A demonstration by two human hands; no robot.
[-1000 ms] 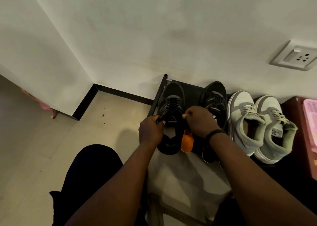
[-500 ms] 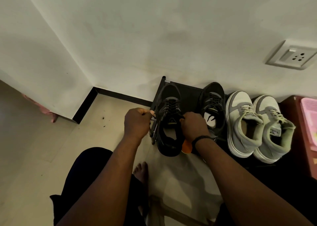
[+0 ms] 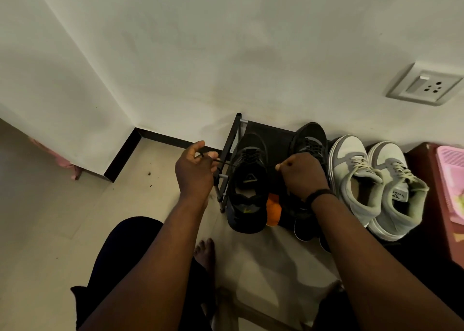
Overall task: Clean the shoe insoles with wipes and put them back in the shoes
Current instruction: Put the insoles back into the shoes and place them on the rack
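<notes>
A black sneaker [image 3: 248, 187] stands on the left end of a black shoe rack [image 3: 227, 165], toe toward the wall. My left hand [image 3: 195, 170] pinches one end of its black lace [image 3: 224, 163], pulled taut out to the left past the rack's frame. My right hand [image 3: 301, 175] is curled just right of that shoe, seemingly gripping the other lace end, which is hidden in the fist. A second black sneaker [image 3: 310, 142] sits behind my right hand. A pale insole shows inside the left black shoe.
A pair of grey-and-white sneakers [image 3: 371, 185] stands to the right on the rack. Something orange [image 3: 273, 209] lies between the black shoes. A pink tray [image 3: 452, 180] on a dark red surface is at the far right. Wall socket [image 3: 424, 87] above. My bare foot [image 3: 206, 253] rests on the tiled floor.
Both hands have moved apart from the middle of the black shoe: the left has drawn the lace out to the left, the right has shifted right.
</notes>
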